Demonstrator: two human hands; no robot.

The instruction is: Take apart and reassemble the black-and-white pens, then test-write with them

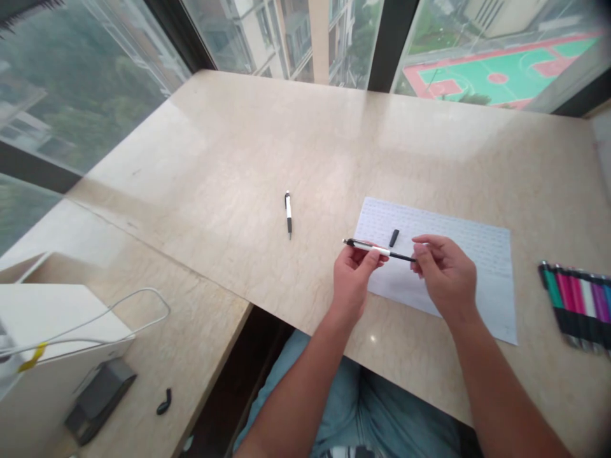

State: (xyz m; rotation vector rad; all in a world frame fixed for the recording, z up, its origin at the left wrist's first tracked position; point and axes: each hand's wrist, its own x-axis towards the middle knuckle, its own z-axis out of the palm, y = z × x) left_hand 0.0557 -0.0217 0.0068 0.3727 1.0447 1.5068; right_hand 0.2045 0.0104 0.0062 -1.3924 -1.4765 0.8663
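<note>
My left hand is closed around the white barrel of a ballpoint pen, its clicker end pointing left. From the barrel's right end sticks a thin black ink refill. The thumb and fingers of my right hand pinch the refill's far tip, which they hide. On the handwritten sheet of paper beneath my hands lies a short black pen grip, apart from the pen. A second white and black pen rests on the stone surface to the left, whole, with its tip toward me.
A row of several coloured pens lies at the right edge. On the left stand a white box with a cable over it, a dark grey case and a black earbud. Windows border the far side.
</note>
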